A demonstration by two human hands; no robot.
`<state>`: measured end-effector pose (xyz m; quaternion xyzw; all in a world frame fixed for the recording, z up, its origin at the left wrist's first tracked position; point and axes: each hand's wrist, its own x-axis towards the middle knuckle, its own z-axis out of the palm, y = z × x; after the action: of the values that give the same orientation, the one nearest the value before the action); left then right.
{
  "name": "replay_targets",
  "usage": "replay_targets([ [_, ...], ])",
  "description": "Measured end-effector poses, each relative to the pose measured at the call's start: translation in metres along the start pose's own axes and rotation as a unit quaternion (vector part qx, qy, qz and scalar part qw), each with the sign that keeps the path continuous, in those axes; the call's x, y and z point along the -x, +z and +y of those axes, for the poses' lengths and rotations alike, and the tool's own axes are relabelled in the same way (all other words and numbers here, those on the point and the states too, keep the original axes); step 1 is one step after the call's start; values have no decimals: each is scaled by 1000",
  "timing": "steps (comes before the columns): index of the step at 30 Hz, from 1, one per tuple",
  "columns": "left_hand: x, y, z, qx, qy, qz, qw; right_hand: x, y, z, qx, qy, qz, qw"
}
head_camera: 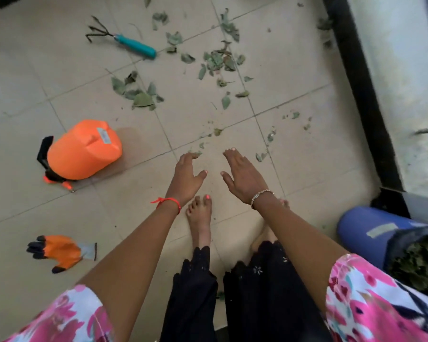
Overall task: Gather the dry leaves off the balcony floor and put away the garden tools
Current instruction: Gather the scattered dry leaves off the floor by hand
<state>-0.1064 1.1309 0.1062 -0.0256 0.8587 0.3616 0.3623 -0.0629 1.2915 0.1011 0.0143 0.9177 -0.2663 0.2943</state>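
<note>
Dry green leaves lie scattered over the beige floor tiles, with a second cluster to the left and small bits near my fingertips. My left hand and my right hand hover side by side above the floor, palms down, fingers spread, both holding nothing. A hand rake with a teal handle lies at the far left. An orange spray bottle lies on its side at the left. An orange and black glove lies near my left elbow.
A blue bin lined with a dark bag holding leaves stands at the right. A black rail base runs along the right edge of the floor. My bare feet stand below my hands.
</note>
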Motion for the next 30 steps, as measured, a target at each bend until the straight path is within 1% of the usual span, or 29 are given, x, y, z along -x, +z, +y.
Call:
replay_targets([
  [5, -16, 15, -42, 15, -19, -21, 999, -37, 33, 8, 63, -51, -57, 995],
  [7, -33, 28, -64, 14, -19, -32, 999, -57, 48, 21, 74, -44, -49, 995],
  [10, -60, 46, -93, 21, -27, -12, 999, -87, 67, 39, 65, -26, -14, 997],
  [14, -105, 78, -125, 18, 28, 78, 996, -138, 90, 68, 109, -54, 32, 992],
  [17, -132, 102, -135, 36, 62, 167, 983, -168, 103, 89, 140, -76, 66, 985],
  [20, -153, 118, -137, 7, 94, 222, 970, -185, 117, 101, 140, -97, 113, 979],
  [22, -163, 130, -133, -33, 87, 273, 957, -196, 125, 103, 158, -106, 154, 969],
  [24, -175, 137, -125, -61, 58, 321, 943, -211, 126, 100, 182, -116, 176, 960],
  [27, -200, 132, -108, -58, 50, 345, 935, -231, 120, 92, 186, -134, 189, 955],
  [30, -239, 111, -88, -61, 48, 366, 927, -258, 106, 84, 185, -141, 210, 950],
])
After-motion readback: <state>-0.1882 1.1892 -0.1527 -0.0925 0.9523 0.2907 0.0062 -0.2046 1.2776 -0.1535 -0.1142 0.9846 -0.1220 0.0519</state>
